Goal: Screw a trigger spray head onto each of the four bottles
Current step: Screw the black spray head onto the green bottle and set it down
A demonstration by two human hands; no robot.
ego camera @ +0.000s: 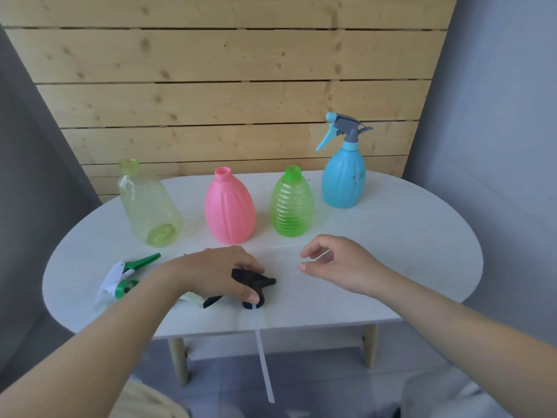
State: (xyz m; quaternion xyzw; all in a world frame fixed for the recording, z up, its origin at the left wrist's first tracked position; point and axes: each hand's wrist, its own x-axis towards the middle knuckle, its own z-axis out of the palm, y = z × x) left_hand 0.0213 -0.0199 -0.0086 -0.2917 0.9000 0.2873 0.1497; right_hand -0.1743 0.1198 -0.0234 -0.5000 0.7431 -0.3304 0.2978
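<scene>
Fingers of the left hand [217,273] curl round the black spray head [253,282] near the table's [391,236] front edge. Right hand [334,263] hovers beside it, loosely curled, holding nothing. Four bottles line the back edge; only the blue bottle [343,179] is capped.

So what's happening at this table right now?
A person is fitting spray heads to four bottles. The blue bottle already has its head. The pink bottle, green ribbed bottle and pale yellow bottle stand open. The left hand grips a black spray head on the table; the right hand hovers with loosely curled fingers. A green-and-white head lies nearby.
</scene>
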